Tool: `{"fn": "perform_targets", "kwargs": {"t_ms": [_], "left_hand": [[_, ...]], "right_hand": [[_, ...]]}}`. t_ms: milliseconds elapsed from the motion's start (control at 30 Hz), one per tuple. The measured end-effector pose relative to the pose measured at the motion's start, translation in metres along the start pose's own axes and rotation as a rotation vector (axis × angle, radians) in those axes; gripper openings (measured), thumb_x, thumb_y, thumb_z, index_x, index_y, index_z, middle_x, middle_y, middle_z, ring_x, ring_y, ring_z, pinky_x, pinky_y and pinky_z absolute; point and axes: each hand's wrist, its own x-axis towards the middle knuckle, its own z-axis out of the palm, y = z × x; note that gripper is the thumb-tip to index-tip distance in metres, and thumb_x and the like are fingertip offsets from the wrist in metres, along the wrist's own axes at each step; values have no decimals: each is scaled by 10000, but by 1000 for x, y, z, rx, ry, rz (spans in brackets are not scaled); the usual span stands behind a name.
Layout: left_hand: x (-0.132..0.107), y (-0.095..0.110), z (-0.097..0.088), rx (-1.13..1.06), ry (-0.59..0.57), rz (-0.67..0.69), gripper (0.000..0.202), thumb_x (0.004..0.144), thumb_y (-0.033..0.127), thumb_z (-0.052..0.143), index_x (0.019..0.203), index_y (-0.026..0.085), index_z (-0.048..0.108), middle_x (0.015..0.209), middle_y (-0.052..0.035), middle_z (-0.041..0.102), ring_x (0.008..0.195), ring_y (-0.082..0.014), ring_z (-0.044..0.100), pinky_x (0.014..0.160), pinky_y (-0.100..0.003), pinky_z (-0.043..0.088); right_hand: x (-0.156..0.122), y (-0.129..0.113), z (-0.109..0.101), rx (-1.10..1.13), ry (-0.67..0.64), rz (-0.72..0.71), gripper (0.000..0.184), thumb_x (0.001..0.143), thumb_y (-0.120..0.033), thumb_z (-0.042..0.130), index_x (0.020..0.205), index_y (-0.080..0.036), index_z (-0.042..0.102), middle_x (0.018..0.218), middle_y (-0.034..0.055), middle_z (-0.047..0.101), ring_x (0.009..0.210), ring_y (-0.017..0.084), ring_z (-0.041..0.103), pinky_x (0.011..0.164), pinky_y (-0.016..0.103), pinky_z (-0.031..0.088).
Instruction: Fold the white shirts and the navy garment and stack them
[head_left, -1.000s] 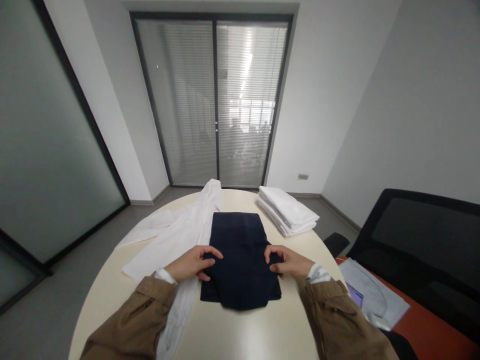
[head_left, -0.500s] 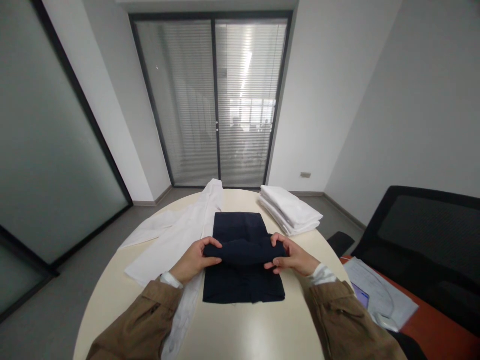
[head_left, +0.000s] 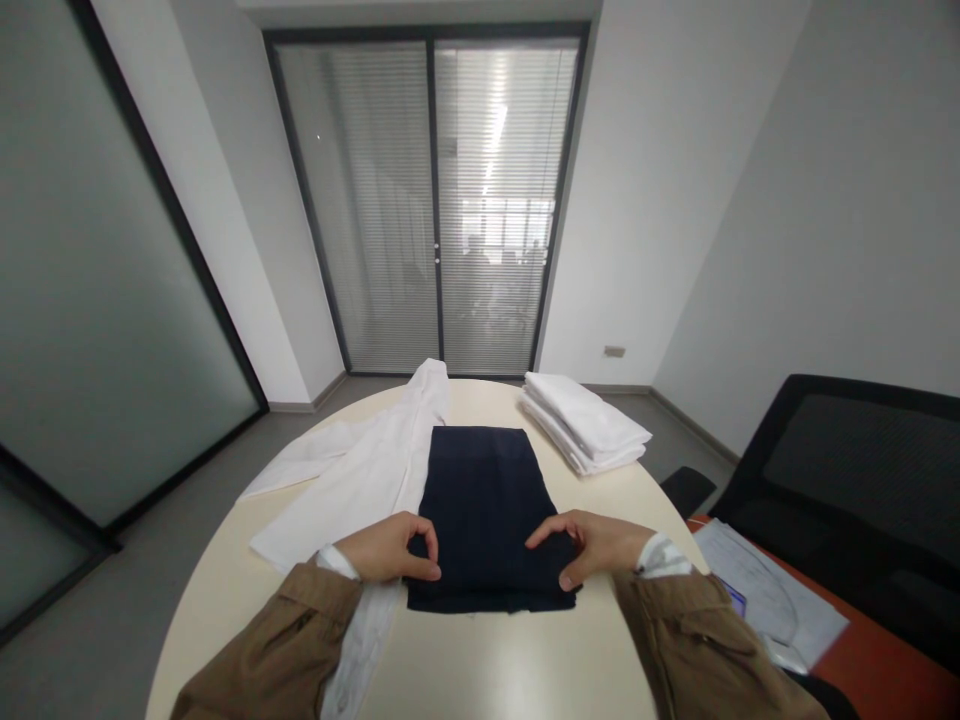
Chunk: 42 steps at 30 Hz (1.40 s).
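The left hand [head_left: 386, 548] and the right hand [head_left: 589, 548] sit at the near end of a folded navy garment [head_left: 480, 520], one at each side. Both are half-curled, with the fingertips on the cloth and the thumbs turned in. Neither lifts the cloth; whether they are pinching it or only resting on it, I cannot tell.

The garment lies flat near the middle of a round cream table [head_left: 480, 665]. It is a single rectangle, its long axis pointing straight away from the person, and a slightly different band of navy crosses its far end.

Just left of it lies one long white garment [head_left: 360, 480], with a sleeve spread toward the left rim. Its lower part runs under the left forearm toward the near edge of the table. Brown jacket sleeves [head_left: 277, 640] cover both forearms, with white shirt cuffs [head_left: 337, 562] showing at the wrists.

Beyond the navy piece, toward the far right, sits one stack of folded white cloth [head_left: 581, 425], its exact layer count hard to tell. To the right of the table are papers [head_left: 772, 590] on an orange desk [head_left: 885, 640], beside a black mesh chair [head_left: 855, 480]. Straight ahead stands a double glass door with blinds [head_left: 427, 200].
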Motion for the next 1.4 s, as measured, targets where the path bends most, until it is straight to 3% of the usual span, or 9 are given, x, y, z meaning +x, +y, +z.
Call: {"fn": "perform_targets", "kwargs": {"t_ms": [333, 533, 700, 900, 1000, 1133, 1200, 1267, 1400], "left_hand": [[-14, 20, -6, 17, -53, -88, 620, 684, 544, 730, 1203, 214, 655, 539, 68, 467, 512, -143, 466, 512, -234, 292], [0, 22, 2, 192, 458, 102, 509, 889, 557, 517, 1229, 211, 672, 764, -36, 653, 713, -190, 606, 708, -295, 460], [11, 14, 24, 341, 246, 372, 584, 878, 421, 600, 1438, 348, 453, 1572, -67, 316, 1438, -318, 272, 1156, -509, 250], [12, 9, 31, 433, 122, 372, 647, 853, 402, 633, 1457, 385, 403, 1630, -37, 144, 1481, -380, 87, 1157, -629, 139], [11, 12, 31, 445, 108, 353, 658, 838, 392, 645, 1453, 391, 410, 1625, -40, 165, 1476, -391, 102, 1150, -642, 142], [10, 13, 33, 472, 111, 319, 734, 819, 411, 657, 1485, 384, 347, 1628, -53, 139, 1479, -387, 80, 1152, -642, 125], [11, 10, 34, 486, 114, 283, 800, 819, 439, 649, 1520, 340, 276, 1628, -81, 115, 1483, -376, 56, 1158, -631, 110], [13, 5, 37, 494, 114, 246, 847, 825, 481, 626, 1542, 277, 224, 1625, -115, 101, 1487, -362, 47, 1168, -610, 98], [14, -1, 38, 489, 104, 226, 904, 811, 542, 616, 1547, 216, 205, 1621, -139, 117, 1487, -351, 88, 1175, -563, 148]], "right_hand": [[-1, -3, 3, -59, 48, 48, 864, 469, -375, 934, 1213, -214, 524, 763, -71, 564, 554, 70, 546, 465, 157, 470], [-3, -8, 1, -69, 33, 43, 691, 675, -480, 819, 1257, -211, 561, 720, -60, 585, 497, 38, 496, 432, 129, 439], [-3, -8, 4, 36, 7, -66, 693, 619, -414, 869, 1209, -187, 583, 975, 5, 664, 775, 101, 631, 684, 184, 531], [-7, -9, 1, -110, -29, 108, 694, 730, -583, 741, 1294, -210, 582, 639, -56, 598, 472, 69, 511, 495, 188, 448], [-9, -20, -4, -303, 231, 30, 609, 828, -672, 570, 1137, -165, 707, 524, -40, 523, 450, 89, 446, 489, 223, 406], [5, -46, 9, -551, 693, -186, 602, 893, -648, 476, 1207, -176, 678, 761, 55, 669, 689, 186, 592, 708, 334, 492], [20, -56, 26, -648, 675, -271, 634, 917, -624, 447, 1394, -214, 527, 1094, 110, 689, 1019, 260, 614, 944, 421, 455], [35, -58, 46, -779, 573, -282, 705, 908, -651, 433, 1499, -272, 366, 1480, 103, 458, 1393, 331, 335, 1140, 522, 244], [54, -46, 71, -879, 477, -85, 739, 913, -701, 329, 1541, -331, 213, 1633, 50, 103, 1487, 361, -25, 1153, 629, -7]]}}
